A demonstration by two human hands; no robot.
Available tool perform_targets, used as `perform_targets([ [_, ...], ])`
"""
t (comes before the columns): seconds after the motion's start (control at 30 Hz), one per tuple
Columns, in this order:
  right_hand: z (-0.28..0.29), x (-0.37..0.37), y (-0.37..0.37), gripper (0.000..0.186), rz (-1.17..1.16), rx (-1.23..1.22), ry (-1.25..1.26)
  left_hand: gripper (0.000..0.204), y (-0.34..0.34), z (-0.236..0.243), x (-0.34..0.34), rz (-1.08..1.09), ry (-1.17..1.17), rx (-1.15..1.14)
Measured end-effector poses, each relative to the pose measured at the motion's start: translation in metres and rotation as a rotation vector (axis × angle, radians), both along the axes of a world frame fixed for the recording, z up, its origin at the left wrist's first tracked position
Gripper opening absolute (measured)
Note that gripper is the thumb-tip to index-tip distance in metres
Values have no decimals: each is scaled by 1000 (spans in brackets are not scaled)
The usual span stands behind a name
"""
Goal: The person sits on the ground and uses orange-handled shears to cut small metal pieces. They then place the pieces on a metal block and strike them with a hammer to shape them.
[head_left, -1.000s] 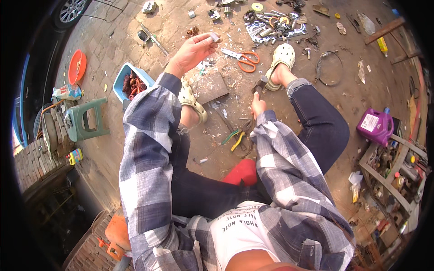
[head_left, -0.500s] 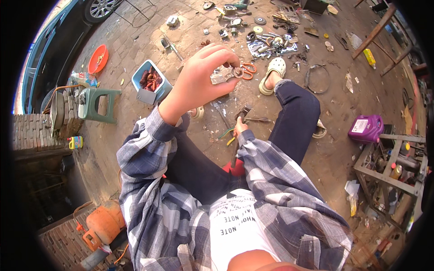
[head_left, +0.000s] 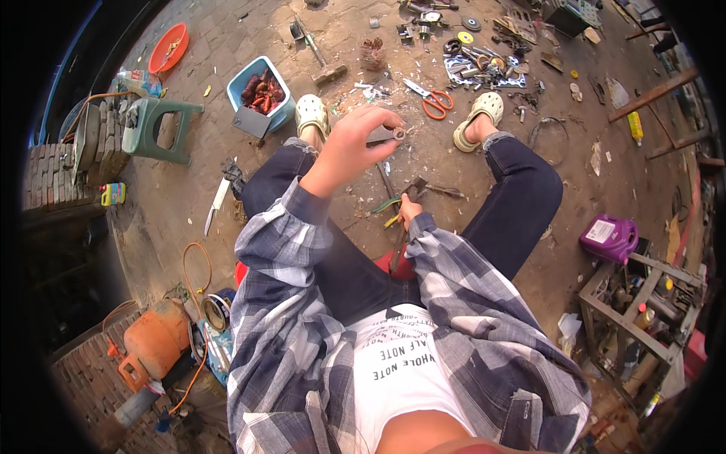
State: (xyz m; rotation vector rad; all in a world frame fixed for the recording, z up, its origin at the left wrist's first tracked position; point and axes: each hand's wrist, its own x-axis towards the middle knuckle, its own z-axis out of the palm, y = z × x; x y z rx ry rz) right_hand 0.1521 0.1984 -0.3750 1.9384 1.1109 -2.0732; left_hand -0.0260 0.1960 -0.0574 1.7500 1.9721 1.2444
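My left hand (head_left: pixel 352 144) is raised over the ground between my feet. Its thumb and forefinger pinch a small round metal ring (head_left: pixel 398 133). Lower and to the right, my right hand (head_left: pixel 409 211) is wrapped round a hammer (head_left: pixel 398 246), its dark head just beyond my fist and its handle pointing back toward me. Beside that fist are a green and yellow strip (head_left: pixel 384 206) and a thin metal rod (head_left: pixel 446 191). Orange-handled scissors (head_left: pixel 434 104) lie on the ground beyond my left hand.
A blue bin (head_left: pixel 283 113) of reddish-brown pieces stands by my left foot, near a green stool (head_left: pixel 160 132) and a knife (head_left: pixel 217 205). Metal parts (head_left: pixel 484 68) spread out ahead. At right are a purple jug (head_left: pixel 609 237) and a metal frame (head_left: pixel 635 303).
My left hand, still pinching the ring, has come lower and nearer in view, uncovering the scissors. The view has shifted; my right hand keeps its hold on the hammer.
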Motion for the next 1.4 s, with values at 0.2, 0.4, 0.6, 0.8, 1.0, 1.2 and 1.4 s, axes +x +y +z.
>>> perform_targets([
  [0.2, -5, 6, 15, 46, 190, 160, 21, 27, 0, -2, 0, 84, -269, 73],
  [0.4, 35, 2, 66, 65, 618, 851, -438, 27, 1, -9, -1, 112, -289, 117],
  [0.6, 245, -38, 117, 19, 30, 986, 684, 26, -1, -6, 5, 114, -290, 153],
  [0.8, 332, -29, 104, 15, 386, 1579, 915, 27, 0, -21, 4, 6, -547, 181],
  [1.0, 360, -23, 113, 32, 953, 1837, 955, 24, -4, -7, 1, -73, -459, 91],
  [1.2, 371, -26, 118, 32, 1127, 1928, 867, 23, -3, -4, 4, -92, -448, 117],
  [1.4, 367, -33, 110, 35, 1156, 1960, 831, 22, -5, -6, 4, -88, -418, 96],
])
